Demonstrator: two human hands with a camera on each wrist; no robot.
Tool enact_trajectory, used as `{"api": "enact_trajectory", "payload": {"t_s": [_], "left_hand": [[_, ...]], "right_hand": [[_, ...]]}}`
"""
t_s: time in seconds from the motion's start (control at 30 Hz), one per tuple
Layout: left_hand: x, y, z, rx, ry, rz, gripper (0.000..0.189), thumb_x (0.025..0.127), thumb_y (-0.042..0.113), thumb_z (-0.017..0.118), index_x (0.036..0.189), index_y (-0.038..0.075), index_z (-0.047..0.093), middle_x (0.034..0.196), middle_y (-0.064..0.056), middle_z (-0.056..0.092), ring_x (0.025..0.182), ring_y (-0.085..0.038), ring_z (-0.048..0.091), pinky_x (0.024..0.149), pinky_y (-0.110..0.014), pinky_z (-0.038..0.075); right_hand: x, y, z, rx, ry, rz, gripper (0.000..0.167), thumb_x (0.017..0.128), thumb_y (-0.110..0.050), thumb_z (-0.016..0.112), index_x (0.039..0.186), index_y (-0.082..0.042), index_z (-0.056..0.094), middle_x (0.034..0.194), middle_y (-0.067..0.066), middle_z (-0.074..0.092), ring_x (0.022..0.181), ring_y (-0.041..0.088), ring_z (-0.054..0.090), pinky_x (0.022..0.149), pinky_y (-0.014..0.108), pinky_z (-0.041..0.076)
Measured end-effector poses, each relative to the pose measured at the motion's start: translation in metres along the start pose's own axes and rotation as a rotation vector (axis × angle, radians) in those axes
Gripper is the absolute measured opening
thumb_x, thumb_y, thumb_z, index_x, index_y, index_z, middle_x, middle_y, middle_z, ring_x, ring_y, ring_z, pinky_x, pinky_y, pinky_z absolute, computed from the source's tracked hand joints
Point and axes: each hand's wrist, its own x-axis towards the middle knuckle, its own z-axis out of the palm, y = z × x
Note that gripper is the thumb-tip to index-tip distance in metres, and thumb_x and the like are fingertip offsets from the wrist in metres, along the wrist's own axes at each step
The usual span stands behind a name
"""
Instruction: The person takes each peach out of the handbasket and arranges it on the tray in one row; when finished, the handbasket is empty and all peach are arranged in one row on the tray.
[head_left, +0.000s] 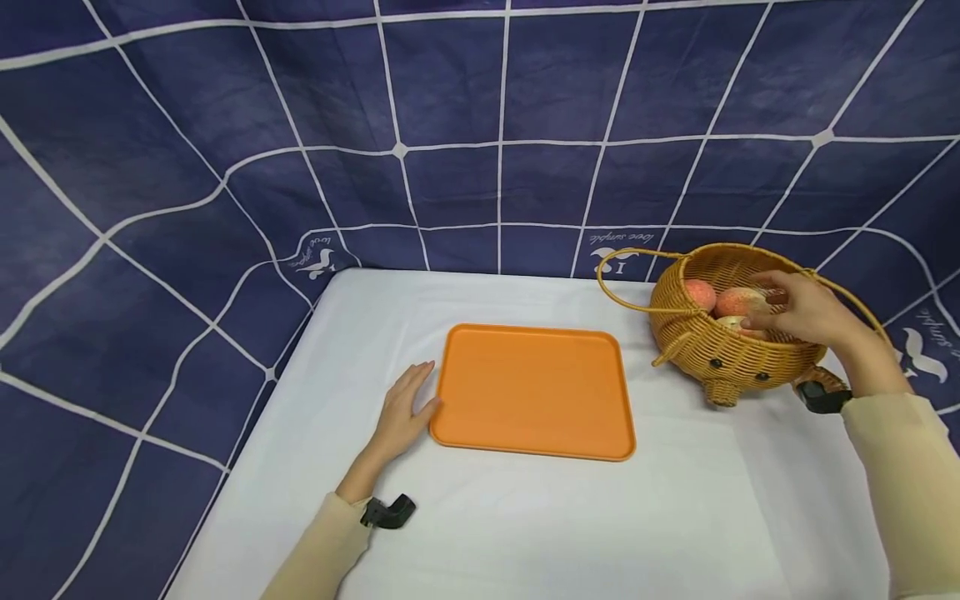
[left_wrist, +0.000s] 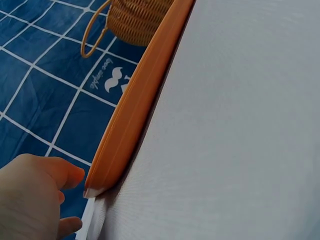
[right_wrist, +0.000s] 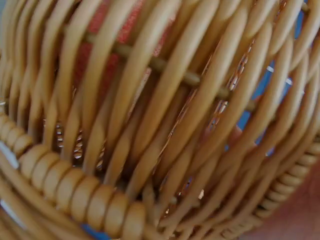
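In the head view, a wicker basket (head_left: 678, 333) shaped like an animal face stands at the right. Inside it lie a pink-red fruit (head_left: 701, 294), a peach-like orange-red fruit (head_left: 735, 301) and a paler yellowish fruit (head_left: 730, 322). My right hand (head_left: 806, 310) reaches in over the rim, thumb and forefinger spread apart at the right end of the peach-like fruit; its other fingers are hidden. On the table lies an orange tray (head_left: 532, 392). My left hand (head_left: 401, 412) is at the tray's left edge, fingers extended and thumb right at the rim.
A white cloth (head_left: 600, 517) covers the table. Behind it hangs a dark blue curtain (head_left: 450, 192) with white grid lines. The basket's looped handle (head_left: 626, 305) sticks out toward the tray. Basket weave (right_wrist: 150, 90) fills the right wrist view.
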Motion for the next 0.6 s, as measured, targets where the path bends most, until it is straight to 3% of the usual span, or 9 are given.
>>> {"api": "enact_trajectory", "payload": {"t_s": [0.27, 0.47, 0.6], "left_hand": [[-0.002, 0.0, 0.004, 0.029, -0.008, -0.004, 0.057, 0.091, 0.016, 0.064, 0.144, 0.007, 0.047, 0.146, -0.019, 0.048, 0.141, -0.042, 0.035, 0.113, -0.063, 0.023], [-0.001, 0.001, 0.006, 0.047, -0.009, 0.002, 0.053, 0.092, 0.017, 0.063, 0.142, 0.007, 0.05, 0.145, -0.018, 0.05, 0.141, -0.041, 0.035, 0.114, -0.062, 0.024], [-0.001, 0.003, 0.006, 0.053, -0.013, -0.002, 0.053, 0.092, 0.018, 0.063, 0.142, 0.008, 0.05, 0.144, -0.017, 0.051, 0.142, -0.04, 0.035, 0.114, -0.062, 0.023]], "right_hand": [[0.006, 0.011, -0.002, -0.083, -0.077, 0.034, 0.084, 0.082, -0.036, 0.078, 0.141, 0.005, 0.035, 0.133, 0.042, 0.039, 0.114, 0.059, 0.045, 0.088, 0.072, 0.037], [0.01, 0.017, -0.004, -0.096, -0.139, 0.013, 0.075, 0.081, -0.028, 0.079, 0.134, 0.008, 0.04, 0.123, 0.043, 0.048, 0.107, 0.055, 0.051, 0.084, 0.065, 0.043], [0.014, 0.019, -0.004, -0.102, -0.177, -0.017, 0.066, 0.08, -0.019, 0.078, 0.127, 0.012, 0.044, 0.117, 0.044, 0.053, 0.103, 0.054, 0.055, 0.079, 0.052, 0.051]]}}
